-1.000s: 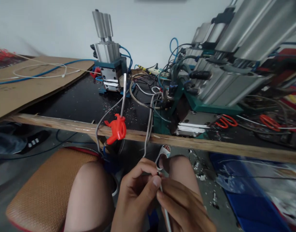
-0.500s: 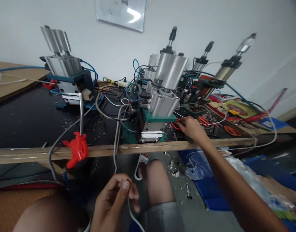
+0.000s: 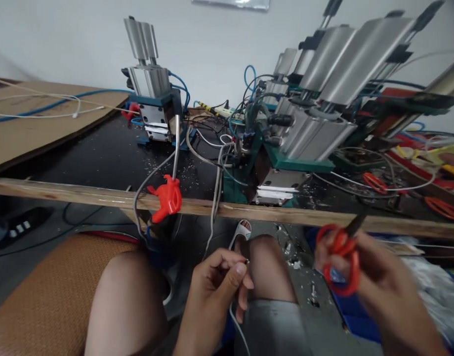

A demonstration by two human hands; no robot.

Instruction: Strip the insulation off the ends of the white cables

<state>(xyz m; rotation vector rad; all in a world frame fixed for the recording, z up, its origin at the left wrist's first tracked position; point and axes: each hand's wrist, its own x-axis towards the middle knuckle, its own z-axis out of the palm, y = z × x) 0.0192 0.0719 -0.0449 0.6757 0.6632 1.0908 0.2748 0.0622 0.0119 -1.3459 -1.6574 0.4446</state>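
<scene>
Between the thumb and fingers of my left hand (image 3: pixel 221 289) is the end of a thin grey-white cable (image 3: pixel 237 324), which hangs down below the hand. A small dark tip shows at the pinch, too small to make out. My right hand (image 3: pixel 367 277) is closed on scissors (image 3: pixel 340 257) with orange-red handles, off to the right of the left hand and below the bench edge. The dark blades point up and to the right, blurred by motion. Behind both hands stands a pneumatic press (image 3: pixel 286 148) on a green base.
The wooden bench edge (image 3: pixel 101 194) runs across in front of me. A red air gun (image 3: pixel 166 198) hangs over it at left, near a second press (image 3: pixel 152 99). More orange-handled scissors (image 3: pixel 375 182) lie at right among cables. Scraps litter the floor (image 3: pixel 304 291).
My right hand has lifted the scissors off the bench and brought them back towards me. The view has turned left and down; my left hand still pinches the cable.
</scene>
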